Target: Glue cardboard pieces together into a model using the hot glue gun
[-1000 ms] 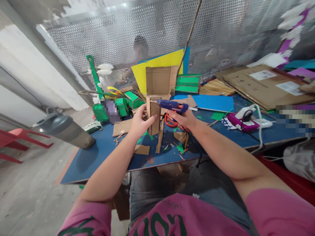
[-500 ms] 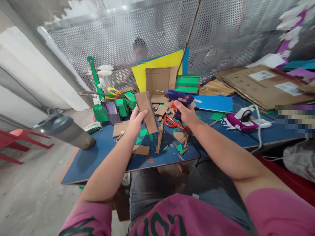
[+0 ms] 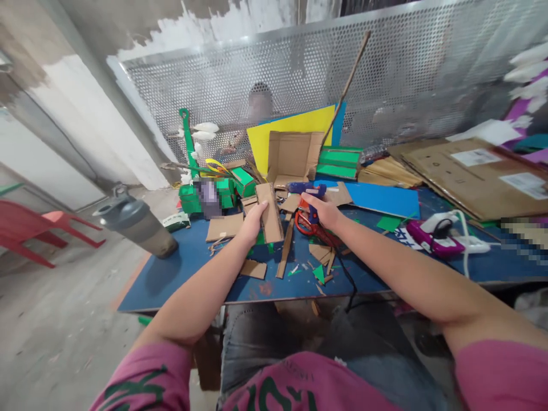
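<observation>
My left hand (image 3: 256, 221) grips a narrow cardboard piece (image 3: 270, 217), thumb on its face, above the blue table. In my right hand (image 3: 322, 210) is a blue hot glue gun (image 3: 299, 186), its nozzle pointing left close to the top edge of that piece. Whether the nozzle touches the cardboard I cannot tell. Orange-handled scissors (image 3: 305, 224) lie just below the glue gun. Behind both hands stands an open cardboard box (image 3: 295, 154). Cardboard scraps (image 3: 225, 226) and green paper bits (image 3: 319, 274) lie around.
A grey shaker bottle (image 3: 139, 222) stands at the table's left. Green-covered cardboard shapes (image 3: 188, 197) sit at the back left. On the right are a purple power strip (image 3: 432, 235) with cables and stacked cardboard sheets (image 3: 471, 171). A person (image 3: 260, 103) is behind the perforated metal panel (image 3: 205, 74).
The glue gun has gone from tilted to nearly level and come nearer the cardboard piece. The piece stands more upright. The camera view has shifted, so the scene sits farther right.
</observation>
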The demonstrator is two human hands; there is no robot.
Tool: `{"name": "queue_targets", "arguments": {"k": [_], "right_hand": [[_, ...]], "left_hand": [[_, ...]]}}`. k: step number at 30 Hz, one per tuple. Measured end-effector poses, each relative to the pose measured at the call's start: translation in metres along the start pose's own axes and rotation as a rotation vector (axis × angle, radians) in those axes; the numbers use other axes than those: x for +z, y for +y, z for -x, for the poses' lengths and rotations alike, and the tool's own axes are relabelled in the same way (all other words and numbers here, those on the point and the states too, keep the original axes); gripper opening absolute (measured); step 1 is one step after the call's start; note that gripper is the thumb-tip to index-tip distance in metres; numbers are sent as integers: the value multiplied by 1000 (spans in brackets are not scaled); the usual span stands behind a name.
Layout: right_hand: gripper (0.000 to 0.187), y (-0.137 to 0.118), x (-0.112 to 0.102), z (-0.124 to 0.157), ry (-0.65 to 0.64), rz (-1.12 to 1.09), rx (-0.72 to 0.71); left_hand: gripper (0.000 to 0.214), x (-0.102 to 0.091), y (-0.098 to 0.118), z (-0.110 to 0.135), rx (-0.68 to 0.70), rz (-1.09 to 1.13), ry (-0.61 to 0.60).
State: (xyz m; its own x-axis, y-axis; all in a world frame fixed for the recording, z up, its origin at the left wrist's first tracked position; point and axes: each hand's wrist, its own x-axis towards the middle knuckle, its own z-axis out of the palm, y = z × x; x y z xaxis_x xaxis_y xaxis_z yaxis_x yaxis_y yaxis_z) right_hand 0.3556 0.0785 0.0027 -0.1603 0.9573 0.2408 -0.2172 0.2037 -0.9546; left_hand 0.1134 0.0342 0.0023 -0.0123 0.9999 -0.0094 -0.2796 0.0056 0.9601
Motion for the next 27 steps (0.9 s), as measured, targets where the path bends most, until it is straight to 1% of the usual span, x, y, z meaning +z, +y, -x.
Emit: {"name": "queue_targets", "arguments": {"k": [2,4,7,9,11,13,14,16,21,27], "right_hand": [[51,2,-8,0,-2,-18,27],[51,2,-13,4,-40,-104,73],[45,2,-12,11,-45,-195,93],[40,2,-9,14,-83,-204,103],[37,3,-7,15,-161,-197,150],[37,5,-6,16,-165,-169,162],[38,6,-6,16,-134,-147,169],[42,9,-8,15,-98,-119,194],[46,13,-12,11,-160,-129,152],[43,19,-14,13,-149,-36,152]], "left_hand": [[68,1,-3,0,11,-8,-3],[68,2,-5,-1,25,-25,-9],[68,0,-13,-3,35,-5,-1],[68,-2,-20,-5,35,20,8],[68,-4,-27,-6,42,27,1],[66,-5,-32,-6,67,9,-21],[65,-5,-33,-5,88,-9,-25],[64,-5,-33,-4,118,-31,-28],[58,-6,-29,-2,64,-26,-19],[57,-5,-26,6,44,-45,-44]]}}
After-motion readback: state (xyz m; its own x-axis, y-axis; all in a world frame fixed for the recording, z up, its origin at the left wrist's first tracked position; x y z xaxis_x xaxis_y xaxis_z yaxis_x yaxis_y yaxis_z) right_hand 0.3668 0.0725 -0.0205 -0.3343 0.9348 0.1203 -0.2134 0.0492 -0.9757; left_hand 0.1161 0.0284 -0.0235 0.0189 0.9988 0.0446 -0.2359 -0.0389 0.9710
